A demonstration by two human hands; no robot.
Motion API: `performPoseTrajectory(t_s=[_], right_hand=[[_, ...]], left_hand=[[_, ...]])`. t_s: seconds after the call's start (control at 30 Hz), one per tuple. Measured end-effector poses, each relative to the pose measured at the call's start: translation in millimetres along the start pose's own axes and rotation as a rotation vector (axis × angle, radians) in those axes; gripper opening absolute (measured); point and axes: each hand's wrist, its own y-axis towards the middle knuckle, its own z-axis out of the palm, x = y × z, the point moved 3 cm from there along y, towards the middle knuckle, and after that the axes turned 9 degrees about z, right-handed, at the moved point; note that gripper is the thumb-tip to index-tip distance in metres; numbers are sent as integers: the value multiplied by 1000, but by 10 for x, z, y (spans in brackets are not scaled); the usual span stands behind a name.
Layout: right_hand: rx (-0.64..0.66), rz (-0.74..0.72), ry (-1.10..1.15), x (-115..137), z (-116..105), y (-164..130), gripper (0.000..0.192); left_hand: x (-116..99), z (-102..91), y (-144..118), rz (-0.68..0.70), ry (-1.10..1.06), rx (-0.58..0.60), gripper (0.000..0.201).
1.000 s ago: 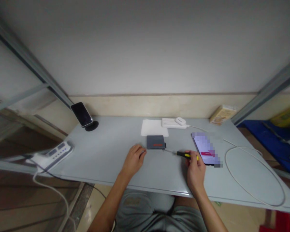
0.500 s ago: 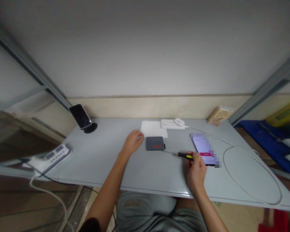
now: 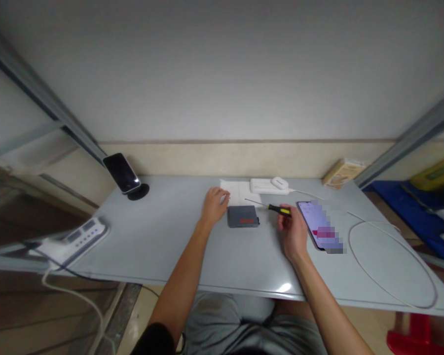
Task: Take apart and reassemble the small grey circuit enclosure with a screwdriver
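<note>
My right hand grips a screwdriver by its black and yellow handle. The thin shaft points left, its tip in front of the white paper as seen from above. Beside the paper's left edge is my left hand, fingers closed together; anything small between them is too small to make out. A flat dark grey box with red marking lies between my hands, just in front of the paper. Right of my right hand lies a phone with its screen lit.
Behind the paper stand a white power strip and a small white case. At the left are a phone on a stand and a larger white power strip. A white cable loops at the right, near a small carton.
The screwdriver tip has lifted from the grey box's right side and swung up and left over the paper. My left hand has shifted slightly right and forward. The view has tilted a little.
</note>
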Motion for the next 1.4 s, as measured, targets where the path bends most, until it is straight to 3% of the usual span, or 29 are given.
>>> performPoseTrajectory(t_s=[0.13,0.27,0.5,0.8,1.07,1.17,1.27,1.4], right_hand=[[115,-55,-183,-19,295,197,47],[138,-102,-285,-81,384,216,55],[152,-125,-323,-96,350,160,59],[-35,-79,-194,-153,219,242,56],[-75,-93,-130,-153,183,255,49],[-91,-91,-116,-143,178,245,48],[-95,-92,-95,-137,176,239,47],[-97,-82,-69,-143,172,242,48]], left_hand=[[-27,-20,19,8,-28,-32,18],[-19,-10,7,-9,-42,7,22],[-8,8,1,-31,-63,124,15],[-15,-3,-11,-64,-41,141,14],[-94,-90,24,-73,-109,79,20],[-179,-127,9,-38,-246,192,19],[-247,-143,-38,-1,-356,337,32],[-230,-125,-65,-45,-456,383,48]])
